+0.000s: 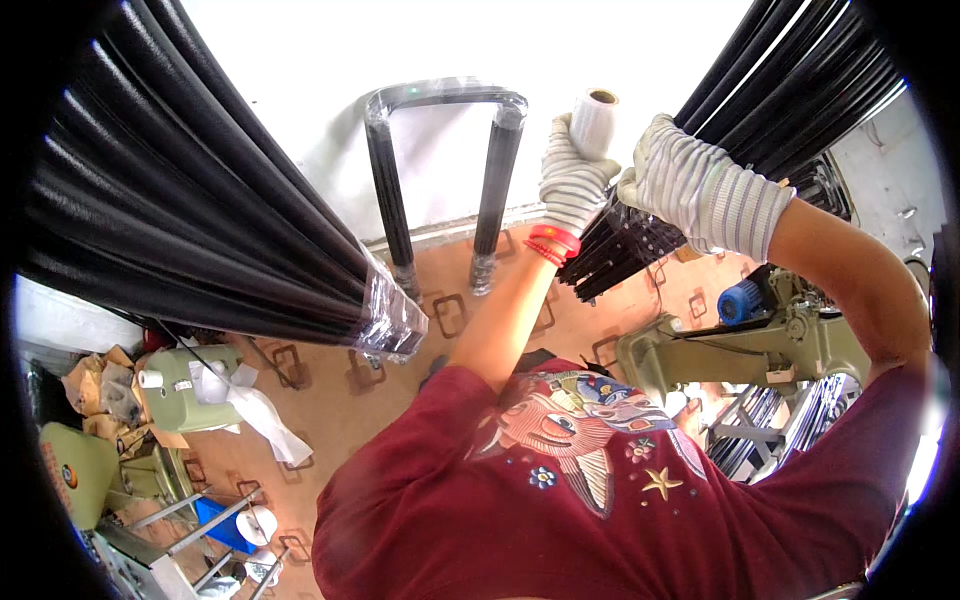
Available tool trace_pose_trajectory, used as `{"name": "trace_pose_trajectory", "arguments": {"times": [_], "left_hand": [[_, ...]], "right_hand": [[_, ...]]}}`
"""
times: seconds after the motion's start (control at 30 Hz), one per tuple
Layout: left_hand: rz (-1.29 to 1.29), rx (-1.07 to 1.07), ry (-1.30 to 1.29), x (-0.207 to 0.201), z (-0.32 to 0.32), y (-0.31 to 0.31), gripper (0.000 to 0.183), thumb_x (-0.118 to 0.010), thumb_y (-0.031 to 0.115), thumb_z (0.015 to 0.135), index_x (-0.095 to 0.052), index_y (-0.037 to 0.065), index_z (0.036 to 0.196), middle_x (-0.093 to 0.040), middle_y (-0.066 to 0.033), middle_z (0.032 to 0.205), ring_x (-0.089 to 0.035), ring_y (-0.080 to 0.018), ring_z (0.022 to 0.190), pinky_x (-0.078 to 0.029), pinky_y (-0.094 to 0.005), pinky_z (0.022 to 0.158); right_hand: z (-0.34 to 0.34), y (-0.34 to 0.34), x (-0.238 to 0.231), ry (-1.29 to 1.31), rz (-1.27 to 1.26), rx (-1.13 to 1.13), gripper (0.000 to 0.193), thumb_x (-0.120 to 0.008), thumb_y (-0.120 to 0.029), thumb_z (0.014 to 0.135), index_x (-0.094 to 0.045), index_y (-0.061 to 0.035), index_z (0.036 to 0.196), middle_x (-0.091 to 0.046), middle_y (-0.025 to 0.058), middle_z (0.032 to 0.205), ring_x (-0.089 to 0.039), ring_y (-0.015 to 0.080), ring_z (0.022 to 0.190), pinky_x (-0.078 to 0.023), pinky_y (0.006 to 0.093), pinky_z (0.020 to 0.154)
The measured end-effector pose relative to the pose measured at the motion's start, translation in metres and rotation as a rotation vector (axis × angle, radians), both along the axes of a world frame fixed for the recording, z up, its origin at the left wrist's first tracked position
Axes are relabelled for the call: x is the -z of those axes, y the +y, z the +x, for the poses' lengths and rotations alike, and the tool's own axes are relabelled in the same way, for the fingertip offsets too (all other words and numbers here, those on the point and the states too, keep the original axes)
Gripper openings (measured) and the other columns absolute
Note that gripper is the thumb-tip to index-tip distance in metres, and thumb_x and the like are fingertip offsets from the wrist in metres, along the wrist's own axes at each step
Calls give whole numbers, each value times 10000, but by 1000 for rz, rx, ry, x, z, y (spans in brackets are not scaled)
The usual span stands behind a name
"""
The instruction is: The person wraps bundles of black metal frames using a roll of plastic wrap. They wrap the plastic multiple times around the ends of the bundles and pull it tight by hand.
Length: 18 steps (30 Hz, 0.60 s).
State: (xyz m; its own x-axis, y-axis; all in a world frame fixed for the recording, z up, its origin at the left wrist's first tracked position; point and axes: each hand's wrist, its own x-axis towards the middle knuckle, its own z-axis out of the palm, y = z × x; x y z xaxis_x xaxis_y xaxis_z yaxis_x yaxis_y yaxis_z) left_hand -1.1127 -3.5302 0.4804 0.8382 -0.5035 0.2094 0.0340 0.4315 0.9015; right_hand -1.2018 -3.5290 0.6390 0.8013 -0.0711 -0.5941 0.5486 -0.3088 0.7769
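Observation:
My left hand [575,180], in a striped knit glove, is wrapped around an upright roll of clear stretch film [595,125]. The roll's cardboard core shows at its top. Close to its right, my right hand [695,190] wears a matching glove and has its fingers curled closed; what they hold, if anything, is hidden. To the left of the roll, a black U-shaped frame [382,170] leans on the white wall with its bend upward. Shiny clear film covers its bend and its lower ends.
Long black tubes [190,190], film-wrapped at their lower end, stand at left; another bundle of black tubes [790,80] rises at right. Green sewing machines [740,355] flank me, one with a blue motor [740,302]. A metal rack [200,530] stands lower left on the patterned floor [440,320].

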Motion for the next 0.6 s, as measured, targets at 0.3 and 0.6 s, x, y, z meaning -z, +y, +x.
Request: {"name": "trace_pose_trajectory", "arguments": {"times": [0.3,0.6], "left_hand": [[93,138,-279,32,-9,91,649,-803,14,469,-503,47,1044,-591,-47,963,-568,-157,892,-471,-275,815],[-87,382,-1016,-9,-84,112,441,-678,125,577,-513,94,984,-547,-104,895,-566,-289,826,-478,-343,684]], "right_hand": [[-2,5,-8,-15,54,-81,276,-590,-264,720,-534,-111,942,-568,35,682,-591,195,705,-401,360,642],[0,5,-9,20,240,-8,172,-619,-193,706,-623,-113,858,-620,52,744,-626,188,730,-463,348,634]]}}
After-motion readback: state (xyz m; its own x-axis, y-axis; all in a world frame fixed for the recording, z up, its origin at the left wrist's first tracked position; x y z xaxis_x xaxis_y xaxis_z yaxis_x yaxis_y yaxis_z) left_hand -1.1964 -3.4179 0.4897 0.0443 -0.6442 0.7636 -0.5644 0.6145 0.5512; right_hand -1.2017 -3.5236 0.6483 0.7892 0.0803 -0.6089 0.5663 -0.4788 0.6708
